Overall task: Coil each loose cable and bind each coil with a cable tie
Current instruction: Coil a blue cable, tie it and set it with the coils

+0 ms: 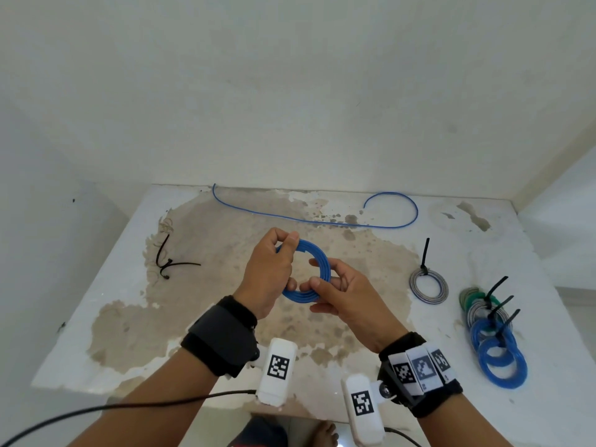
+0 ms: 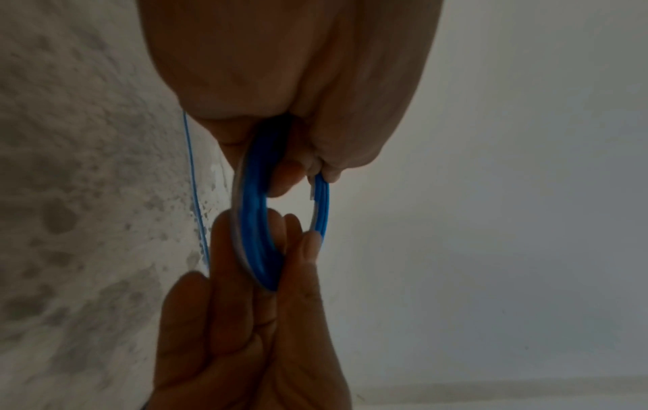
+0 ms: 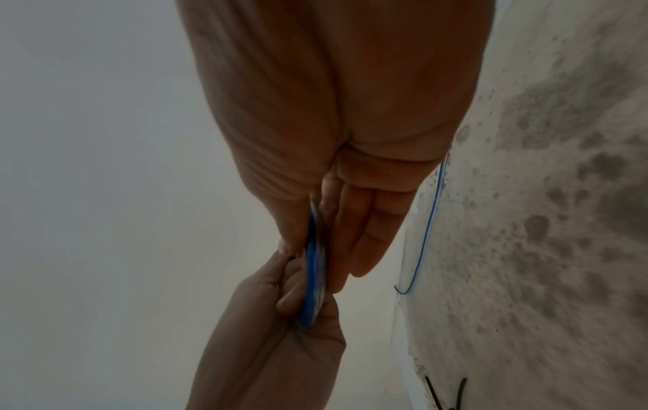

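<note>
Over on the left side of the table (image 1: 96, 317) we've got the spare black cable ties (image 1: 171, 263) lying loose, well apart from our hands. That's the bit that matters: the ties sit left of and slightly beyond the left hand (image 1: 269, 272), so that hand is clearly the nearer one to go grab a tie, while the right would have to cross over.

Moving to the middle, we're holding the blue coil (image 1: 317, 264) up off the table between both hands, ring roughly face-on to the head camera. The left hand pinches its far-left edge with thumb on top and fingers curled behind. The right hand (image 1: 346, 296) pinches the near-right rim, thumb and index through the hole, other fingers loosely out. The coil looks fully wound but there's no tie on it yet, so we reckon binding comes next.

Behind it, a loose blue cable (image 1: 309, 221) lies along the back edge, not coiled.

Far right: a grey tied coil (image 1: 429, 287) and a stack of tied coils (image 1: 493, 337), done already.
</note>
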Tool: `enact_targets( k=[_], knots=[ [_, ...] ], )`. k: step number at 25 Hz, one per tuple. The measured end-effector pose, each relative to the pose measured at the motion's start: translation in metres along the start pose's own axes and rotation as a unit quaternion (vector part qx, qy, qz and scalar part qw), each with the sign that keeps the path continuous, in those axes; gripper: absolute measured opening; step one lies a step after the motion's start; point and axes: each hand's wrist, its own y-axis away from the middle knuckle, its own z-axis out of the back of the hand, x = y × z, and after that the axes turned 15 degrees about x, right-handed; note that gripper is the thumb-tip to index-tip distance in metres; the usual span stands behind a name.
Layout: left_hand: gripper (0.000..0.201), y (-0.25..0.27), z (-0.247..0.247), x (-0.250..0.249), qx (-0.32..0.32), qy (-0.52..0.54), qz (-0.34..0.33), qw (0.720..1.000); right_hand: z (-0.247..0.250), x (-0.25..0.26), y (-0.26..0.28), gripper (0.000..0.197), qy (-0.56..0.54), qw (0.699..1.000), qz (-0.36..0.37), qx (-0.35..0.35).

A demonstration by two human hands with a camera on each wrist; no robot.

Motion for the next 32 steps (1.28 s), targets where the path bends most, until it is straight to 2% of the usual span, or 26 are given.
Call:
enact_targets(
  k=[4, 7, 10, 13, 16, 20, 23, 27, 29, 32],
  knots=[
    [0.023, -0.002, 0.015, 0.009, -0.005, 0.041, 0.018, 0.999, -0.013, -0.002, -0.011, 0.03, 0.01, 1.0, -0.012, 0.007],
    [0.024, -0.001, 0.042, 0.022, -0.026, 0.05, 0.03, 0.998, -0.03, -0.004, -0.028, 0.027, 0.015, 0.998, -0.048, 0.031],
    [0.024, -0.001, 0.089, 0.04, -0.056, 0.081, 0.042, 0.994, -0.053, -0.016, -0.061, 0.029, 0.043, 0.993, -0.098, 0.043],
    [0.024, -0.001, 0.159, 0.064, -0.089, 0.109, 0.06, 0.988, -0.08, -0.042, -0.116, 0.029, 0.112, 0.982, -0.149, 0.014],
    [0.023, -0.002, 0.227, 0.09, -0.108, 0.125, 0.093, 0.982, -0.105, -0.082, -0.181, 0.021, 0.229, 0.957, -0.181, -0.008],
    [0.024, -0.013, 0.304, 0.123, -0.105, 0.147, 0.141, 0.973, -0.138, -0.135, -0.277, 0.017, 0.391, 0.899, -0.194, -0.038],
    [0.025, -0.024, 0.339, 0.138, -0.101, 0.132, 0.162, 0.973, -0.149, -0.161, -0.328, 0.023, 0.464, 0.866, -0.182, -0.033],
    [0.027, -0.039, 0.36, 0.146, -0.091, 0.108, 0.156, 0.978, -0.153, -0.179, -0.352, 0.014, 0.48, 0.847, -0.214, -0.076],
    [0.027, -0.045, 0.362, 0.147, -0.093, 0.103, 0.158, 0.978, -0.151, -0.176, -0.346, 0.007, 0.481, 0.847, -0.217, -0.064],
    [0.027, -0.053, 0.355, 0.145, -0.087, 0.106, 0.151, 0.979, -0.141, -0.158, -0.316, 0.013, 0.404, 0.887, -0.201, -0.098]
  ],
)
